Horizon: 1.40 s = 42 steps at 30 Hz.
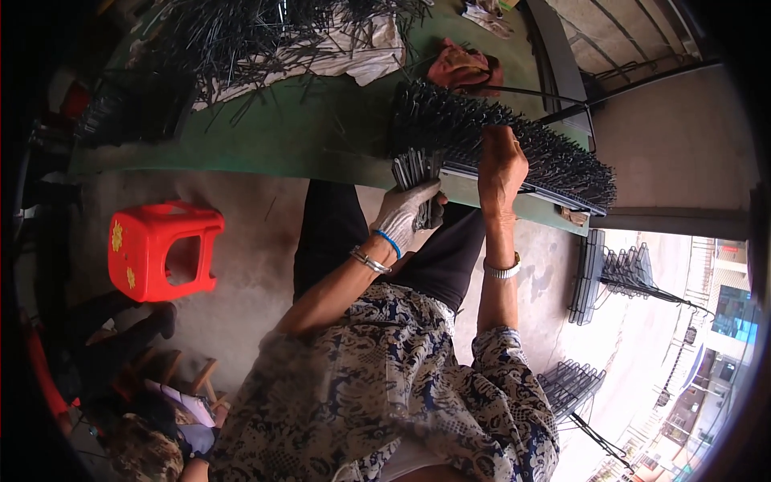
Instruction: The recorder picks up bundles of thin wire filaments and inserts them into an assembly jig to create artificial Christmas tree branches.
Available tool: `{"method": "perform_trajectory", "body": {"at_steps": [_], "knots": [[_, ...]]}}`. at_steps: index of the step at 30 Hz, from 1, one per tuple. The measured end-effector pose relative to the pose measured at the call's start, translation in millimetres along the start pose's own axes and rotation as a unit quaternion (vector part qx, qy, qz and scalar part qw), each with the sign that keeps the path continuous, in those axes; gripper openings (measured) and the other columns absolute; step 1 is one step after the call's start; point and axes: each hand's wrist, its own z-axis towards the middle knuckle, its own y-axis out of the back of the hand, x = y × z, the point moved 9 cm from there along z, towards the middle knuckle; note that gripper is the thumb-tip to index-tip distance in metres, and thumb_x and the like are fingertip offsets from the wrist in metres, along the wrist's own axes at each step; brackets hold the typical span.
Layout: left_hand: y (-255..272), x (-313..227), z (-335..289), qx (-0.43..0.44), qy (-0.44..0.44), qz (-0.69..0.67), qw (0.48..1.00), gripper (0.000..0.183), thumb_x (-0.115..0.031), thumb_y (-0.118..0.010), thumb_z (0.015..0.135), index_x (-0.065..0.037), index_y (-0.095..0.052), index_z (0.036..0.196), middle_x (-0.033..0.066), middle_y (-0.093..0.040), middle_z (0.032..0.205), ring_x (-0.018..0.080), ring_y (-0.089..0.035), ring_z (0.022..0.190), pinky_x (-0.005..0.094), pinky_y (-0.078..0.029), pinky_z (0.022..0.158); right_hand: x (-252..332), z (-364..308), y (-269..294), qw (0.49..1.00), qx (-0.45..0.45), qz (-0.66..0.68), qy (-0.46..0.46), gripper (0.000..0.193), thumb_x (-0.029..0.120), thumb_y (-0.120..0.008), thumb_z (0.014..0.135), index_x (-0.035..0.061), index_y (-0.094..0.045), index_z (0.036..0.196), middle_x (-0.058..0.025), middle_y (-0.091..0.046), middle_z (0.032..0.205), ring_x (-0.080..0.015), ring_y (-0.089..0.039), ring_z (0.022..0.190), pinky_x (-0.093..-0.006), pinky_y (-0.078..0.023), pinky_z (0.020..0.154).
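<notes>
Bundle of thin, dark, metal-looking strips [412,167] sits in the white-gloved left hand [403,210], fingers wrapped round it, at the green tabletop's [293,149] near edge, just beside the long rack packed with black wire-like pieces [554,161]. Bare right hand [504,165] is at the rack, fingers curled, tips hidden; can't tell grip. Probably rack work: keep bundle ends level, handle pieces singly, don't snag neighbours.
</notes>
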Motion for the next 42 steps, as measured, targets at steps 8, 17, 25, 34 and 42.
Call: {"method": "perform_trajectory", "body": {"at_steps": [8,17,25,34,42], "knots": [[-2.0,-0.2,-7.6,0.006,0.006,0.021,1.000,0.018,-0.017,-0.069,0.087,-0.002,-0.067,0.098,0.0078,-0.069,0.077,0.0141,-0.064,0.060,0.0253,-0.052,0.052,5.5,-0.3,-7.1,0.995,0.051,-0.080,0.012,0.007,0.017,-0.062,0.088,0.0137,-0.067,0.092,-0.0099,-0.058,0.094,-0.0296,-0.062,0.077,-0.0392,-0.049,0.063],[-6.4,1.9,-15.6,0.036,-0.005,0.071,0.997,0.018,-0.017,-0.068,0.089,-0.002,-0.067,0.099,0.0094,-0.070,0.080,0.0151,-0.066,0.064,0.0260,-0.053,0.054,-1.9,-43.3,-23.4,0.898,0.279,0.288,-0.179,0.013,0.010,-0.060,0.090,-0.0007,-0.064,0.095,-0.0022,-0.063,0.074,-0.0052,-0.052,0.060,-0.0228,-0.043,0.055],[-0.2,8.7,-4.8,0.024,0.017,0.021,0.999,0.018,-0.019,-0.067,0.090,-0.004,-0.066,0.100,0.0095,-0.070,0.086,0.0163,-0.068,0.070,0.0289,-0.056,0.057,-7.1,-23.8,29.5,0.948,0.060,0.269,-0.162,0.009,0.007,-0.055,0.094,-0.0010,-0.060,0.093,-0.0046,-0.065,0.076,-0.0060,-0.053,0.058,-0.0220,-0.043,0.052],[-6.4,14.1,-5.3,0.033,0.043,-0.002,0.999,0.012,-0.017,-0.064,0.091,-0.008,-0.065,0.098,0.0046,-0.066,0.079,0.0141,-0.065,0.065,0.0274,-0.057,0.053,-15.9,-15.3,31.7,0.990,-0.076,0.096,-0.072,0.009,0.010,-0.057,0.093,0.0017,-0.062,0.092,-0.0042,-0.063,0.069,-0.0074,-0.056,0.055,-0.0233,-0.045,0.052],[-6.8,17.4,-4.0,0.030,0.047,-0.007,0.998,0.017,-0.017,-0.066,0.090,-0.003,-0.065,0.099,0.0085,-0.068,0.079,0.0162,-0.066,0.063,0.0266,-0.055,0.052,-26.0,-21.3,14.7,0.974,-0.028,0.170,-0.145,0.008,0.007,-0.057,0.091,0.0029,-0.064,0.094,-0.0080,-0.067,0.077,-0.0111,-0.060,0.059,-0.0259,-0.047,0.056]]}}
